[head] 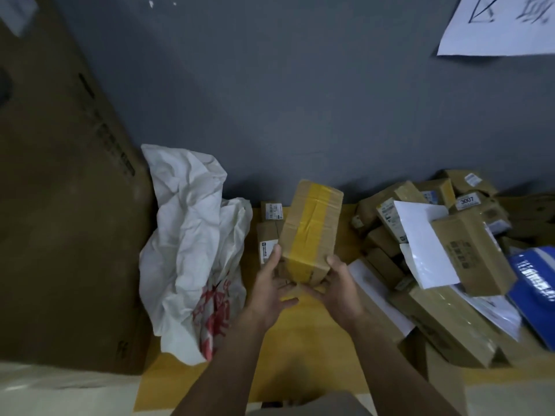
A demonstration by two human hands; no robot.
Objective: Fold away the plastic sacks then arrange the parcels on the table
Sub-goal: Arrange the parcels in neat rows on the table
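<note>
A brown cardboard parcel (310, 226) with a yellow tape band is held above the yellow table (288, 349), tilted away from me. My left hand (271, 291) grips its near left corner and my right hand (338, 288) cups its near right end from below. A crumpled white plastic sack (192, 244) with red print lies bunched at the table's left. Two small labelled boxes (268, 229) stand behind the held parcel, against the wall. A heap of several cardboard parcels (435, 253) covers the table's right side.
A large brown carton (63, 211) stands tall on the left beside the sack. A grey wall (300, 100) backs the table, with a white paper sheet (504, 25) at the top right. A blue packet (534, 280) and white mailers lie in the heap.
</note>
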